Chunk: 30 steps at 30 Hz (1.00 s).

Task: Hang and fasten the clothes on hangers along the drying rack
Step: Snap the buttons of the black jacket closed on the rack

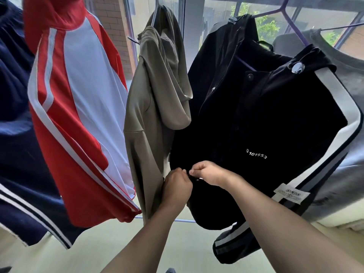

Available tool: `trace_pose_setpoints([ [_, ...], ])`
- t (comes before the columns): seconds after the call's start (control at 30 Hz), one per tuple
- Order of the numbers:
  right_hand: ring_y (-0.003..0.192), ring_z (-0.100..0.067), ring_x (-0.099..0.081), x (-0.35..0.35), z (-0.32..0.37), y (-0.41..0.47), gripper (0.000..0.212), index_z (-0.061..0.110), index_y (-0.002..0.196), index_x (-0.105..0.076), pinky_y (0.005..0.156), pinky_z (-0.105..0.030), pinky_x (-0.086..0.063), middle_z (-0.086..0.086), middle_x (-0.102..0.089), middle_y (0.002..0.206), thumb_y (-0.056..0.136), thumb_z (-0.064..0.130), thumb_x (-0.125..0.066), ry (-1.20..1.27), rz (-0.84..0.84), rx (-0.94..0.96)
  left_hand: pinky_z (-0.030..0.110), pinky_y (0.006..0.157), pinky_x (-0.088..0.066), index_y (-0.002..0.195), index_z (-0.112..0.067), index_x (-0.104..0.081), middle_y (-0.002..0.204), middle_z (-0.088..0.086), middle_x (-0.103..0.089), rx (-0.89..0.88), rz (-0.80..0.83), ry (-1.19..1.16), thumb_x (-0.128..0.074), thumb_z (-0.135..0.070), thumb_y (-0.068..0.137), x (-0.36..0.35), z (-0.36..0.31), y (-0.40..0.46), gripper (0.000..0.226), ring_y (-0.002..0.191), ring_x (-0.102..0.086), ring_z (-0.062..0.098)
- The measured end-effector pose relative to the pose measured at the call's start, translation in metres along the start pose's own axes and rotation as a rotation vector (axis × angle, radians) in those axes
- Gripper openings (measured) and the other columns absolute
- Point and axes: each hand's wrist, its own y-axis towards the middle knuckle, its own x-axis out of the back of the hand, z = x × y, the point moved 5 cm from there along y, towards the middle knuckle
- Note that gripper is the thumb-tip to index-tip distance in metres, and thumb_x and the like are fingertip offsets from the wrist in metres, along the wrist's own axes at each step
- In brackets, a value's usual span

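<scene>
Head view: black jacket (266,119) hangs on purple hanger (283,14). Left hand (177,186) and right hand (208,173) pinch its front hem, prob. starting the zip. Red-white jacket (78,115), olive hoodie (157,95) already hung; fastening left.

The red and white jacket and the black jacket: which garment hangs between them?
In the head view, an olive hooded jacket hangs between the red and white jacket and the black jacket.
</scene>
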Motion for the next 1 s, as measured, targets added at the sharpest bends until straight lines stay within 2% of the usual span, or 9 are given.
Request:
trace_pose_setpoints([
  [0.13,0.069,-0.019,-0.042,-0.001,0.008,-0.002,0.030,0.020,0.061,-0.060,0.068,-0.033,-0.034,-0.005,-0.047,0.068,0.080,0.042,-0.062,-0.050,0.000,0.010,0.036,0.070,-0.038,0.083,-0.005,-0.053,0.095,0.019,-0.066,0.105,0.022,-0.070,-0.038,-0.019,0.103,0.003,0.005,0.000,0.028,0.092,-0.060,0.038],
  [0.23,0.068,-0.020,-0.041,-0.001,0.014,-0.003,0.029,0.023,0.057,-0.058,0.068,-0.035,-0.033,0.000,-0.045,0.063,0.075,0.046,-0.060,-0.027,0.014,0.012,0.035,0.070,-0.040,0.088,0.000,-0.057,0.095,0.021,-0.063,0.318,0.178,-0.245,-0.040,-0.013,0.101,-0.008,0.021,0.021,0.025,0.093,-0.060,0.038],
  [0.37,0.069,-0.017,-0.046,0.000,0.011,-0.011,0.034,0.023,0.056,-0.058,0.070,-0.033,-0.037,0.004,-0.050,0.063,0.089,0.030,-0.061,0.016,0.019,0.006,0.031,0.062,-0.032,0.072,-0.012,-0.046,0.067,0.005,-0.041,0.432,0.295,-0.349,-0.048,-0.017,0.098,-0.016,0.025,0.031,0.027,0.062,-0.040,0.022],
  [0.5,0.063,-0.007,-0.047,-0.002,-0.006,-0.011,0.042,0.022,0.052,-0.060,0.068,-0.023,-0.037,0.014,-0.053,0.056,0.093,0.020,-0.061,0.069,-0.007,-0.044,0.032,0.061,-0.031,0.067,-0.012,-0.039,0.074,0.023,-0.047,0.359,0.259,-0.282,-0.046,-0.016,0.098,-0.019,0.024,0.029,0.032,0.066,-0.041,0.025],
  [0.63,0.058,-0.006,-0.043,0.009,-0.009,-0.017,0.037,0.019,0.057,-0.054,0.058,-0.017,-0.036,0.008,-0.047,0.059,0.093,0.017,-0.060,0.065,-0.092,-0.057,0.035,0.063,-0.030,0.067,-0.012,-0.034,0.066,0.004,-0.041,0.201,0.151,-0.232,-0.043,-0.016,0.099,-0.014,0.016,0.018,0.034,0.069,-0.040,0.025],
  [0.77,0.061,-0.007,-0.043,0.047,-0.012,-0.036,0.038,0.014,0.060,-0.049,0.060,-0.014,-0.036,0.003,-0.046,0.062,0.097,0.009,-0.052,0.119,-0.190,-0.045,0.033,0.066,-0.033,0.081,-0.003,-0.051,0.074,0.010,-0.051,0.249,0.039,-0.241,-0.042,-0.014,0.098,0.001,0.030,0.021,0.023,0.072,-0.044,0.025],
  [0.9,0.057,-0.009,-0.036,0.041,0.002,-0.050,0.038,0.013,0.056,-0.042,0.061,-0.023,-0.030,-0.001,-0.038,0.058,0.092,0.008,-0.055,0.206,-0.094,-0.024,0.025,0.061,-0.039,0.067,-0.015,-0.060,0.066,0.001,-0.053,0.285,0.288,-0.435,-0.053,0.001,0.089,-0.013,0.028,0.030,0.028,0.067,-0.048,0.020],
  [0.93,0.056,-0.010,-0.034,0.038,0.009,-0.053,0.038,0.015,0.053,-0.041,0.060,-0.026,-0.028,-0.001,-0.037,0.057,0.086,0.012,-0.059,0.184,-0.068,-0.015,0.022,0.063,-0.042,0.071,-0.017,-0.063,0.073,0.002,-0.058,0.261,0.306,-0.483,-0.052,0.007,0.086,-0.016,0.024,0.028,0.030,0.071,-0.051,0.020],
  [1.0,0.057,-0.015,-0.033,0.033,0.019,-0.061,0.028,0.018,0.050,-0.041,0.061,-0.029,-0.028,-0.001,-0.036,0.057,0.071,0.021,-0.058,0.169,-0.037,-0.012,0.024,0.086,-0.045,0.104,-0.022,-0.066,0.112,0.003,-0.062,0.037,0.260,-0.393,-0.047,0.008,0.081,-0.011,0.014,0.025,0.043,0.098,-0.055,0.021],
])
